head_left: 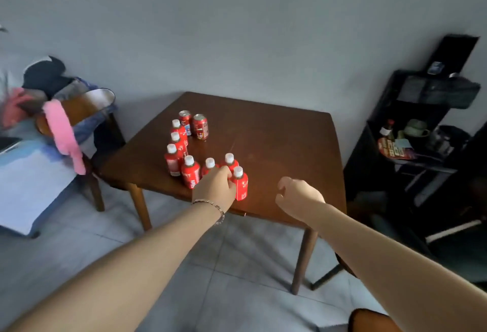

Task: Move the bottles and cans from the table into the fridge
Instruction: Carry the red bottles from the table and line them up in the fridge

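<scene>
Several red bottles with white caps stand on the left half of a dark wooden table. Two red cans stand behind them. My left hand reaches into the front row, and its fingers curl round the lower part of one bottle. Another bottle stands right beside that hand's thumb. My right hand hovers over the table's front right part with loosely curled fingers and holds nothing. No fridge is in view.
A chair piled with clothes and a pink cloth stands left of the table. A black shelf unit with a cup and small items stands at the right. Grey tiled floor lies in front of the table.
</scene>
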A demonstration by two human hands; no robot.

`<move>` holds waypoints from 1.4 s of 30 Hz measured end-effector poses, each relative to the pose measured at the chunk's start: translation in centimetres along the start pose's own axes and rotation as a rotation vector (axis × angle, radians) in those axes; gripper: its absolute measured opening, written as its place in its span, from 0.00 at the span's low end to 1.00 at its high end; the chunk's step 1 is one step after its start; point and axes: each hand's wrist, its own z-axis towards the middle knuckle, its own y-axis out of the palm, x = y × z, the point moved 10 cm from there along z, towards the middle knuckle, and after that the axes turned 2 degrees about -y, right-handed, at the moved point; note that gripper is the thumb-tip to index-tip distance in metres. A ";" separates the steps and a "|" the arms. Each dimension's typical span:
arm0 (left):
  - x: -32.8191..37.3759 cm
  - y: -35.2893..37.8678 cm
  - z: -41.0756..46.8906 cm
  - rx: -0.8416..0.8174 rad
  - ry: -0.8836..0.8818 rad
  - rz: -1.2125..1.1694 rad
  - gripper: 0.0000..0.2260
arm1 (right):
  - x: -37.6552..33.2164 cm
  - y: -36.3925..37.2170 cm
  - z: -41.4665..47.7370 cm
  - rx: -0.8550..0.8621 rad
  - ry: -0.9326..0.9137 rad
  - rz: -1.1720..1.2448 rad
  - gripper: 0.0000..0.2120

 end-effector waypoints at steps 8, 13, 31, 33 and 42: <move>-9.5 5.9 15.7 -0.084 0.052 0.248 0.18 | -5.3 6.8 16.7 0.041 0.081 -0.014 0.25; -15.2 12.2 20.6 -0.356 0.013 0.461 0.34 | -6.3 12.5 23.0 -0.049 0.166 -0.081 0.37; -12.9 19.1 23.8 -0.503 0.681 0.475 0.29 | -7.2 16.0 32.7 -0.133 -0.079 -0.095 0.19; -11.3 19.2 23.4 -0.531 0.793 0.439 0.26 | -7.4 16.1 33.2 -0.124 -0.082 -0.089 0.17; -10.0 19.6 25.0 -0.564 0.571 0.477 0.23 | -4.7 16.3 34.2 -0.175 0.063 -0.036 0.21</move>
